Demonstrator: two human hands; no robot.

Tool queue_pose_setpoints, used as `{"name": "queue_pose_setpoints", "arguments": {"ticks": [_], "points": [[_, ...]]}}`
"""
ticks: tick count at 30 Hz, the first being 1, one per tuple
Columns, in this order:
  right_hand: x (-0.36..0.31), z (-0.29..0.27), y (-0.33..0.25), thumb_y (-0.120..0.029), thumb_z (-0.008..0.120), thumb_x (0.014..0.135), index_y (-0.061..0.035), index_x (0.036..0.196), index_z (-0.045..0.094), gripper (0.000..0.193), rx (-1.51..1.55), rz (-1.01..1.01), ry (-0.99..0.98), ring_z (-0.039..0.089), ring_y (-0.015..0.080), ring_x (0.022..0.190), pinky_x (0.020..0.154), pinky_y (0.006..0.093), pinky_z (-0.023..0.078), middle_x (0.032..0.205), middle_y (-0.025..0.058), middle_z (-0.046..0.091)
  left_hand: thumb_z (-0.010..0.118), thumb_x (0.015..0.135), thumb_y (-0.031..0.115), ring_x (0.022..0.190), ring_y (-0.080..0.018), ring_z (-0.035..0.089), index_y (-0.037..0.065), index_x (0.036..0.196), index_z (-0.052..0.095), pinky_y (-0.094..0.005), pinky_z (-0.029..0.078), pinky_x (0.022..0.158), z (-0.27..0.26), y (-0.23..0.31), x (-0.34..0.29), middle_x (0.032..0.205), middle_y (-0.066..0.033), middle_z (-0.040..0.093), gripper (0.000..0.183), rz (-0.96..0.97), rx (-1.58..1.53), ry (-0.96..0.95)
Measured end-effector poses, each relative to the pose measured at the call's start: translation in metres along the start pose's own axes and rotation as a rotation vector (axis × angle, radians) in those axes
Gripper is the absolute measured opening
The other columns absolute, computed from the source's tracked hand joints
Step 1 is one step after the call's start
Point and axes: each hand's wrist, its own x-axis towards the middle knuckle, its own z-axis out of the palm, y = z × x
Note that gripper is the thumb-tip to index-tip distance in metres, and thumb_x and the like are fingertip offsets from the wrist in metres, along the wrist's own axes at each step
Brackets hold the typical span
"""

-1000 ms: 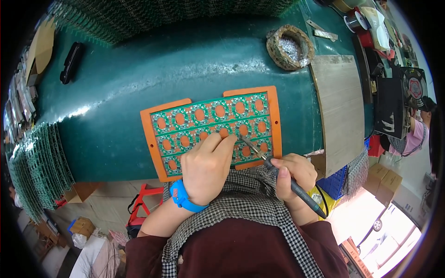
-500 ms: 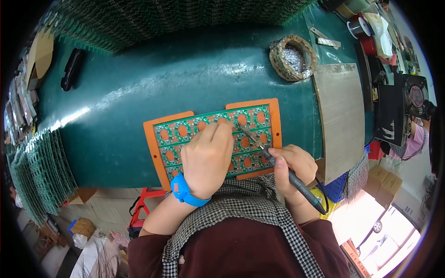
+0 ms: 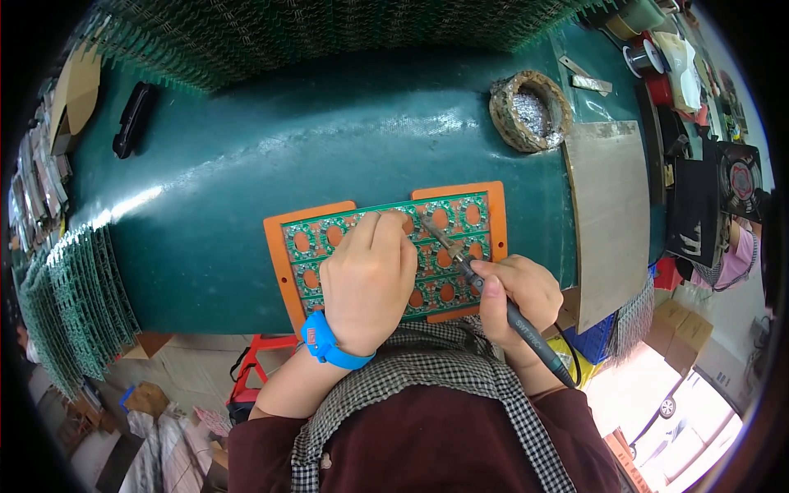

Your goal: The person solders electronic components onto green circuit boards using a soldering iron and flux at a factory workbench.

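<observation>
A green panel of circuit boards with rows of round openings lies in an orange frame on the table in front of me. My left hand, with a blue wrist strap, is over the panel's middle, covering part of it. Its fingers are bent and drawn together at the top row; what they pinch, if anything, is hidden. My right hand grips a soldering iron by its dark handle. The iron's tip slants up and left to the top row, close beside my left fingertips.
Stacked green boards line the table's far side; more stand at left. A black holder-like object lies far left. At right are a crusted round bowl, a flat grey plate, a wire spool and a fan.
The view has shifted slightly, so table things appear a little further right and lower. Against the panel, both hands and the iron's tip sit slightly further left along the top row.
</observation>
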Motion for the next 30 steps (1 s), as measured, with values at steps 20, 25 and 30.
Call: {"name": "queue_pose_setpoints", "arguments": {"ticks": [20, 25, 30], "points": [[-0.012, -0.01, 0.003, -0.002, 0.059, 0.074, 0.0024, 0.076, 0.064, 0.007, 0.037, 0.092, 0.065, 0.055, 0.019, 0.046, 0.044, 0.029, 0.043, 0.061, 0.0095, 0.062, 0.062, 0.08, -0.005, 0.062, -0.0246, 0.059, 0.001, 0.094, 0.061, -0.0336, 0.046, 0.052, 0.008, 0.002, -0.009, 0.08, -0.011, 0.058, 0.015, 0.066, -0.067, 0.005], [-0.013, -0.009, 0.005, -0.002, 0.059, 0.072, 0.0017, 0.076, 0.065, 0.007, 0.02, 0.066, 0.051, 0.056, 0.019, 0.047, 0.044, 0.0289, 0.044, 0.062, 0.0093, 0.062, 0.062, 0.08, -0.004, 0.064, -0.0253, 0.06, 0.001, 0.092, 0.061, -0.034, 0.047, 0.054, 0.008, 0.002, -0.009, 0.079, -0.0105, 0.058, 0.014, 0.077, -0.067, -0.023], [-0.013, -0.01, 0.004, -0.002, 0.06, 0.072, 0.0012, 0.08, 0.065, 0.01, -0.056, -0.083, 0.09, 0.056, 0.0182, 0.045, 0.042, 0.0275, 0.043, 0.061, 0.0091, 0.061, 0.063, 0.079, -0.003, 0.064, -0.0248, 0.06, 0.001, 0.092, 0.061, -0.034, 0.048, 0.057, -0.006, 0.0, -0.014, 0.08, -0.01, 0.058, 0.014, 0.071, 0.008, 0.013]]}}
